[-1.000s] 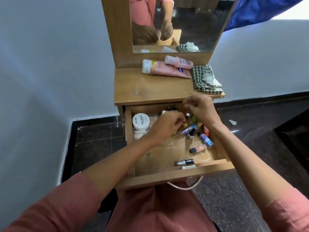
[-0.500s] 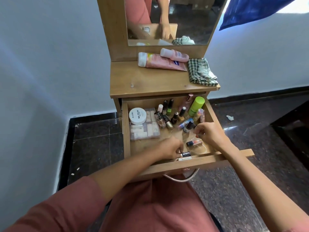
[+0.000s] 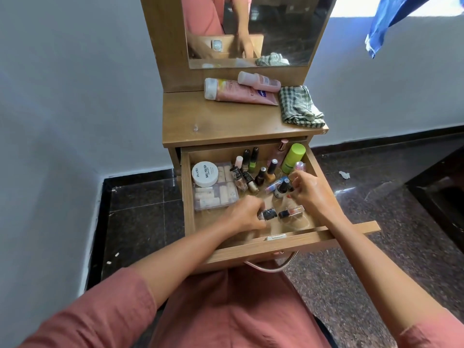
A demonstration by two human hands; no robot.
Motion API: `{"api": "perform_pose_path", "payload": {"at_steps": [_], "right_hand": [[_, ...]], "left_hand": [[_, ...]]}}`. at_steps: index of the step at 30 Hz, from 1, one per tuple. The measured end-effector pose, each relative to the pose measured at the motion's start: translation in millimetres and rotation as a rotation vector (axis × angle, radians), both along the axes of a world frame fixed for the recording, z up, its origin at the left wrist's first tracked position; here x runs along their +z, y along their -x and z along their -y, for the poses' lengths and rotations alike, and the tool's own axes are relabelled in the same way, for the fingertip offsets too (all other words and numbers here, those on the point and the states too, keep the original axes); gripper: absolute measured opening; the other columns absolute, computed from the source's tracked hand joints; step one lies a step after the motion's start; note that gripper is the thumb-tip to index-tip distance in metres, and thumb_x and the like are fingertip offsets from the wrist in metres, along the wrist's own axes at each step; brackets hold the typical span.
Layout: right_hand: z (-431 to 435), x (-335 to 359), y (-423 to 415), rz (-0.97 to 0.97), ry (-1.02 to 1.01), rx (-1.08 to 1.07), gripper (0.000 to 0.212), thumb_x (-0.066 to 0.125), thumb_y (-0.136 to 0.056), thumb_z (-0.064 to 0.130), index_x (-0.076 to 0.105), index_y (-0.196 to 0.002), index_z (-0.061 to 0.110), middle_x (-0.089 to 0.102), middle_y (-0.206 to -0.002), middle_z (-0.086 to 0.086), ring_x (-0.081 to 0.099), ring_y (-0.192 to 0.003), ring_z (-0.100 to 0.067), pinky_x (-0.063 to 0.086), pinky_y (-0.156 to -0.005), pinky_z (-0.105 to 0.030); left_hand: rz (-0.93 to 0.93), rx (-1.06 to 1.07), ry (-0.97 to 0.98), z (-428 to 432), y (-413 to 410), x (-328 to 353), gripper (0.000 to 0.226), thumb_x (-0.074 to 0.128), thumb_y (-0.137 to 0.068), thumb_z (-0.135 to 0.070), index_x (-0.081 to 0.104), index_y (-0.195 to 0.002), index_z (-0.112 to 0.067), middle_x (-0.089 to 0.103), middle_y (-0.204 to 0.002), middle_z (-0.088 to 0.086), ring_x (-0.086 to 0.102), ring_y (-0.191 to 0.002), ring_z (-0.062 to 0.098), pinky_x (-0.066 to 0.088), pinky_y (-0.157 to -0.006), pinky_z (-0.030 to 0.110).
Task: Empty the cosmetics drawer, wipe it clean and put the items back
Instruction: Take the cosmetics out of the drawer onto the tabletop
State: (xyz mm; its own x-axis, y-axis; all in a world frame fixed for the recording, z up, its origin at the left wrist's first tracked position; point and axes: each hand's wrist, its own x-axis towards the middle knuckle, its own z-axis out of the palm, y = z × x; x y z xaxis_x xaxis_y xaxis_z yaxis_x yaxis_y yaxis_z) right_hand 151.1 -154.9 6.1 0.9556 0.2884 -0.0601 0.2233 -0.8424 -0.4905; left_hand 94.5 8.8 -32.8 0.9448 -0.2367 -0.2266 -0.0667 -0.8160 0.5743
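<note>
The wooden drawer stands pulled out below the dresser top. Inside it, a white nail polish jar rests on a clear compartment box at the left, and several nail polish bottles and a green bottle crowd the back. My left hand is closed on a small dark bottle near the drawer's front. A clear tube with a black cap lies just right of it. My right hand pinches a small bottle in the right cluster.
On the dresser top lie a pink tube, a pink bottle and a folded checked cloth. A mirror stands behind. Dark tiled floor surrounds the dresser; a blue fabric hangs upper right.
The drawer came further out. My left hand dropped from the back cluster to the front and took the small dark bottle. My right hand moved from the back to the right cluster.
</note>
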Motion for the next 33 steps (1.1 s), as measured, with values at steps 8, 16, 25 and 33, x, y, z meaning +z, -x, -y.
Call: {"api": "perform_pose_path", "payload": {"at_steps": [8,16,25,33], "right_hand": [[-12.3,1.7,-7.3,-0.018,0.011,0.063,0.020,0.063,-0.085,0.006,0.066,-0.104,0.003,0.066,-0.106,-0.018,0.062,-0.097,-0.032,0.051,-0.086,-0.046],[-7.7,11.0,-6.1,-0.010,-0.169,-0.004,0.010,0.066,-0.083,0.008,0.069,-0.092,0.006,0.069,-0.089,-0.013,0.064,-0.075,-0.026,0.055,-0.063,-0.027],[-30.5,56.5,-20.1,0.066,-0.394,0.028,0.012,0.068,-0.081,0.008,0.068,-0.092,0.004,0.066,-0.083,-0.004,0.063,-0.066,-0.009,0.050,-0.056,-0.007],[-84.3,78.3,-60.6,0.173,-0.392,0.067,0.014,0.056,-0.090,0.010,0.061,-0.102,0.005,0.061,-0.100,-0.007,0.058,-0.088,-0.015,0.047,-0.076,-0.024]], "left_hand": [[-0.098,0.275,0.393,-8.3,-7.2,8.0,0.034,0.067,-0.074,-0.011,0.058,-0.107,-0.012,0.061,-0.093,0.000,0.056,-0.081,0.011,0.046,-0.068,0.019],[-0.088,0.387,0.564,-25.2,-14.7,23.6,0.025,0.068,-0.077,-0.024,0.060,-0.100,-0.021,0.060,-0.085,-0.010,0.056,-0.078,0.004,0.042,-0.064,0.016],[0.070,0.468,0.798,-53.1,-32.1,67.9,0.032,0.070,-0.078,-0.006,0.061,-0.108,-0.012,0.063,-0.089,-0.010,0.059,-0.078,-0.004,0.050,-0.068,0.006],[0.365,0.576,0.673,-84.8,-68.2,98.6,0.039,0.070,-0.078,-0.006,0.060,-0.115,-0.005,0.066,-0.109,0.003,0.060,-0.092,0.005,0.048,-0.072,0.002]]}}
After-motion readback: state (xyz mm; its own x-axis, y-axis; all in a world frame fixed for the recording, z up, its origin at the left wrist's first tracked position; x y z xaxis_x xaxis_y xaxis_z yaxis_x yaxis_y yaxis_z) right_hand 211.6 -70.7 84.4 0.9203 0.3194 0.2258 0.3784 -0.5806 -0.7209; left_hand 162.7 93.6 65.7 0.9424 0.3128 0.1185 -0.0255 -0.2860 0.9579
